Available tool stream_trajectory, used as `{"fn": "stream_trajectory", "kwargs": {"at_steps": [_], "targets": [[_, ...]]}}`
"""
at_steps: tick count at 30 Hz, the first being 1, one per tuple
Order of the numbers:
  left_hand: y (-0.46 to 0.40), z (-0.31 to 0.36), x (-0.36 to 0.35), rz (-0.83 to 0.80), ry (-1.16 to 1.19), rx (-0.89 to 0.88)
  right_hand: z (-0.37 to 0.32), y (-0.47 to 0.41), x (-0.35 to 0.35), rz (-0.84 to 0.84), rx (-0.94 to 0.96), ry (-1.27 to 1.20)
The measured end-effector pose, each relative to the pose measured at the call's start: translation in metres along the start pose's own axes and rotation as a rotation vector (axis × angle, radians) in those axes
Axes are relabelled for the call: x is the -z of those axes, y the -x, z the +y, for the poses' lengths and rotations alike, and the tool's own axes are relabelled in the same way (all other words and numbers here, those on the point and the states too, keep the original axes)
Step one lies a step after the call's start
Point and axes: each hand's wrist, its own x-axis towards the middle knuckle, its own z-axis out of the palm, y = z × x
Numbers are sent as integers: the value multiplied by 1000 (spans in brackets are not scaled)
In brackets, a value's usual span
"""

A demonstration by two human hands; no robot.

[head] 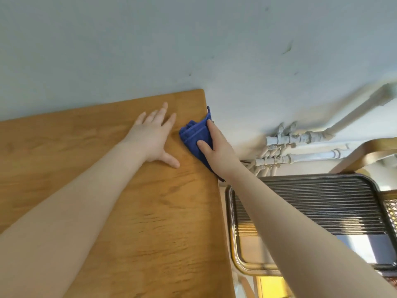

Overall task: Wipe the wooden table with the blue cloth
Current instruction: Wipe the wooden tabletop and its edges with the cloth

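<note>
At the table's (129,211) far right edge, my right hand (217,150) gripped the folded cloth (194,135), thumb on top, fingers over the rim. My left hand (153,139) lay flat, fingers spread, just left of it.

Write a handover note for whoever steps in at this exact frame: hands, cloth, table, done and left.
Left hand: flat on the wooden table, fingers spread, holding nothing.
Right hand: grips the blue cloth at the table's right edge near the far corner, fingers over the edge, thumb on top.
Cloth: bunched, partly hanging over the edge.
Done: cannot tell how much is wiped; no marks show.
Left: probably the rest of the tabletop toward you and to the left.
</note>
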Motion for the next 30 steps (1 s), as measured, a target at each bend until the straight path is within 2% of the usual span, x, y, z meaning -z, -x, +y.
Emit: {"fn": "stream_trajectory", "kwargs": {"at_steps": [3, 6, 10, 13, 17, 25, 30], "targets": [[-10, -2, -2, -32, -33, -19, -10, -49, 5, 19, -22, -68], [-11, -8, -2, -62, 104, -43, -11, -55, 4, 54, -86, -171], [-13, -12, -9, -65, 165, -56, -6, -37, -3, 86, -20, -87], [-17, -14, -8, -63, 182, -64, -11, -69, 2, 78, -25, -31], [-17, -14, -11, -67, 189, -72, -15, -104, 11, 71, -66, -124], [-14, -12, -9, -44, 159, -72, 1, -28, -5, 75, 46, 26], [-18, -14, -8, -48, 145, -52, -11, -66, 7, 37, -24, 20]]}}
